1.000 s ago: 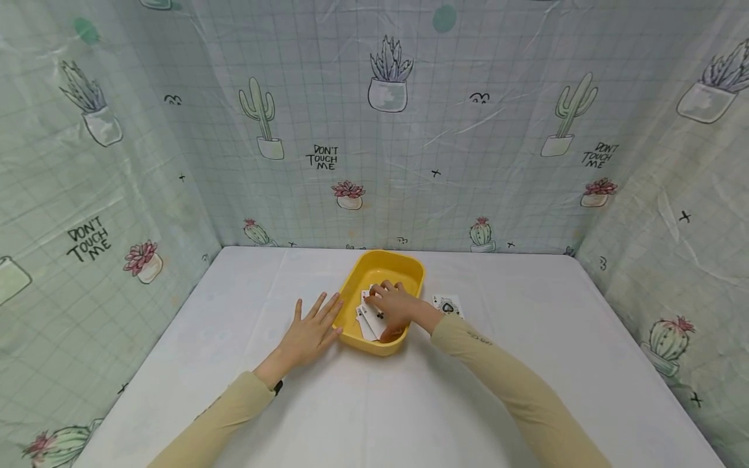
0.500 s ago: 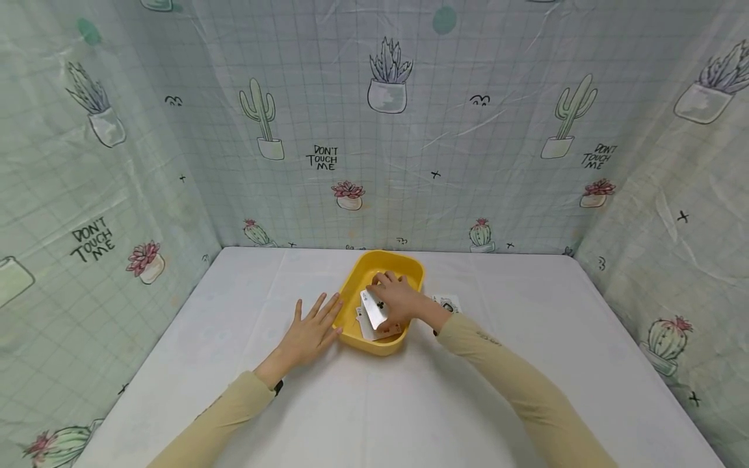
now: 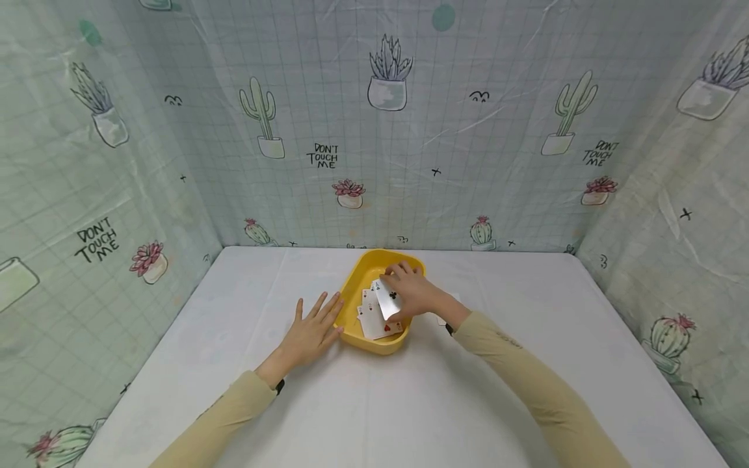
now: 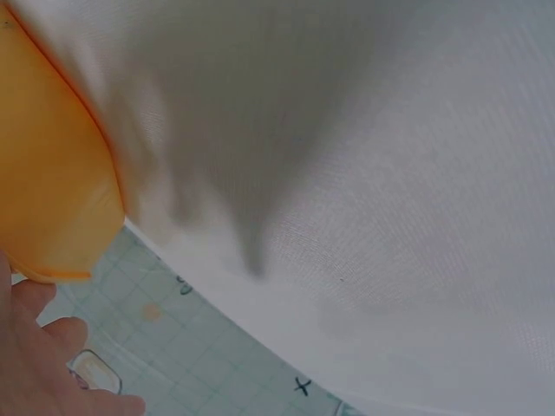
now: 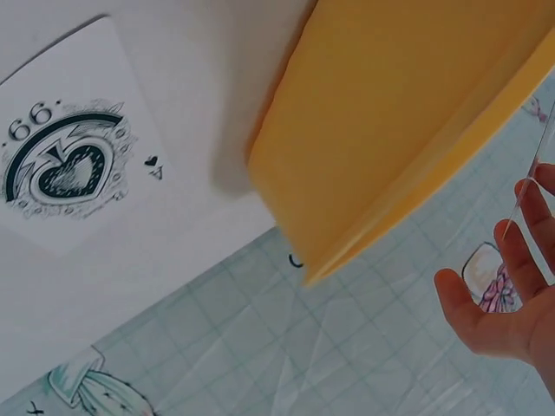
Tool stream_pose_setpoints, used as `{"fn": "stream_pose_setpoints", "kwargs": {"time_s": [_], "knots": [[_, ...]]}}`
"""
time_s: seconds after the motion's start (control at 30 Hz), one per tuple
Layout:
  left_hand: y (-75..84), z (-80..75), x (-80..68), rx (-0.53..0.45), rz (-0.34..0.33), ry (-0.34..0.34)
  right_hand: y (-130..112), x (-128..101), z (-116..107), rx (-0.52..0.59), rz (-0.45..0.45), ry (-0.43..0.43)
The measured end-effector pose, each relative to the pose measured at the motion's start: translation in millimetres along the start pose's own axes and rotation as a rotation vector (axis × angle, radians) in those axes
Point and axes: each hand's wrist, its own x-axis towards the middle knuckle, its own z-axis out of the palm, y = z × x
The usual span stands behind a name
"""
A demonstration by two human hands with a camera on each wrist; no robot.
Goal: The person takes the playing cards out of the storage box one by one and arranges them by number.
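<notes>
Club card (image 3: 386, 301): tilting over other cards (image 3: 371, 323) in yellow tray (image 3: 374, 348), being pinched by fingers of right hand (image 3: 413, 291); shifting rightward since a half-second ago, uncovering more beneath, so apparently separating from the rest. With left hand (image 3: 307, 337), touching tray rim, keeping fingers apart.

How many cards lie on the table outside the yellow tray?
1: a black-emblem card on the table, right of the yellow tray. The right arm may hide others.
</notes>
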Motion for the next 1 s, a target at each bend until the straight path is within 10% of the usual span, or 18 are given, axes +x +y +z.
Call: {"fn": "stream_pose_setpoints", "kwargs": {"time_s": [1.0], "knots": [[2.1, 2.1, -2.0, 0.031, 0.002, 0.007, 39.7, -67.7, 8.0, 0.022, 0.112, 0.094]]}}
